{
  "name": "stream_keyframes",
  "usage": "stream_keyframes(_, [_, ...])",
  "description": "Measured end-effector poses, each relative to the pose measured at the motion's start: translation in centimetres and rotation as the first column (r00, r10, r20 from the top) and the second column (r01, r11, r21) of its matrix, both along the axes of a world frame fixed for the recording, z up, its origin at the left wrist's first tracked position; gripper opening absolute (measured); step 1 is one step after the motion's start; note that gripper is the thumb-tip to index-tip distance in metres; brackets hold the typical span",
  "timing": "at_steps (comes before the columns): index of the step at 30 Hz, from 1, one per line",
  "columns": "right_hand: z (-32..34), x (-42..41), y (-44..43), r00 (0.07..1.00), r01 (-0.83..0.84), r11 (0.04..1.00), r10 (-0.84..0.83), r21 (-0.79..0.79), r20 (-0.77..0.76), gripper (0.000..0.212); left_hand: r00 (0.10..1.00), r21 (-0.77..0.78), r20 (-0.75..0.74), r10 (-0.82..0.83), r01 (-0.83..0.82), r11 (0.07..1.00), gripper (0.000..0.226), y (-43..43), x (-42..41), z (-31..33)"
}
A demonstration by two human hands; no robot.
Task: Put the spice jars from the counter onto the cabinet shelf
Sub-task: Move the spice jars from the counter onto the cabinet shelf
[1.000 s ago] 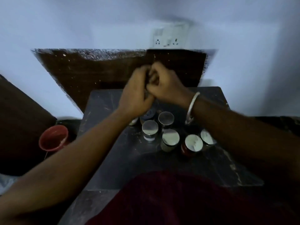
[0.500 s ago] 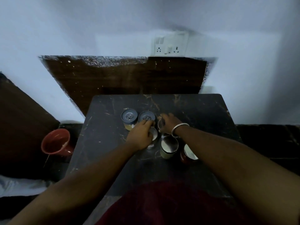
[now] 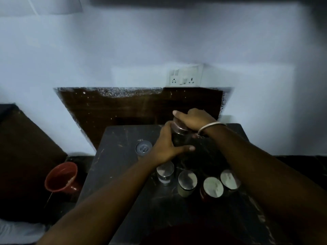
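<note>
Grip: both hands held one dark glass jar (image 3: 178, 137) above the tabletop (image 3: 120, 167); left hand (image 3: 166, 147) wrapped the body, thumb across the front; right hand (image 3: 192, 119) clamped over the lid end.
Jar attitude: tilted, lid away from the wearer; contents too dark to read.
Remaining jars: four steel-lidded jars (image 3: 187, 179) in a row just beside each other on the near tabletop, partly under the forearms; one grey-lidded jar (image 3: 143, 148) stood apart to the left.
Shelf: cabinet shelf not identifiable in view, likely above the frame.
Risk 1: if the right hand was twisting the lid, it could loosen and spill spice on the lift.
Risk 2: forearms hung close over the row; a low sweep could topple a jar, and one falling would knock its neighbours.
Risk 3: dim light plus smooth glass made a slip plausible once one hand let go.
Risk 4: right-wrist bangle (image 3: 210, 126) could clip a lid.
Off-tabletop: red cup (image 3: 61, 177) sat below to the left, clear of the path.
</note>
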State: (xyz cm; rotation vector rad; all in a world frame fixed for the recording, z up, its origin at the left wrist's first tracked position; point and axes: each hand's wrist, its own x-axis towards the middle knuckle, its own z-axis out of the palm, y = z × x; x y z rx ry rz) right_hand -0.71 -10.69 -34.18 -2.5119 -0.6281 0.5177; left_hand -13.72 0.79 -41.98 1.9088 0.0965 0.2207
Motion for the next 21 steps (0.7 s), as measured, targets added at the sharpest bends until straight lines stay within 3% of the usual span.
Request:
stream_keyframes(2, [3.4,-1.5,-0.7,0.995,-0.005,0.993,0.016,0.114,-0.094,0.106,0.989,-0.158,0.108,0.102,-0.084,0.984,0.098,-0.9,0.1,2.3])
stream_keyframes(4, [6.5,-3.1,-2.0,0.996,-0.021,0.972,0.04,0.235,-0.077,0.104,0.962,-0.285,0.217,0.163,-0.097,0.954,0.091,-0.6,-0.3,4.6])
stream_keyframes(9, [10.6,-6.0,-4.8,0.997,-0.066,0.867,0.077,0.494,-0.001,0.099,0.956,-0.42,0.293,0.018,0.112,0.901,0.089,0.7,-2.9,12.2])
stream_keyframes(13, [11.6,-7.7,-5.4,0.997,-0.067,0.772,0.066,0.631,0.026,0.094,0.935,-0.509,0.354,0.002,0.191,0.839,0.082,0.0,-3.7,15.3])
stream_keyframes(15, [11.6,-8.6,-5.5,0.997,-0.07,0.716,0.041,0.694,0.058,0.086,0.938,-0.504,0.346,0.009,0.178,0.845,0.081,-0.7,-4.0,16.2])
stream_keyframes(18, [10.0,-10.5,-5.4,0.981,-0.165,0.628,0.021,0.76,0.195,0.055,0.956,-0.398,0.271,0.116,0.002,0.917,0.076,-1.3,-4.1,17.0])
stream_keyframes(19, [9.4,-11.1,-5.2,0.968,-0.208,0.634,0.024,0.745,0.25,0.053,0.96,-0.36,0.237,0.151,-0.058,0.931,0.073,-1.3,-4.2,17.3])
stream_keyframes(21, [8.3,-11.7,-5.0,0.952,-0.243,0.673,0.027,0.698,0.305,0.075,0.981,-0.335,0.132,0.142,-0.091,0.938,0.081,-1.8,-4.5,17.9])
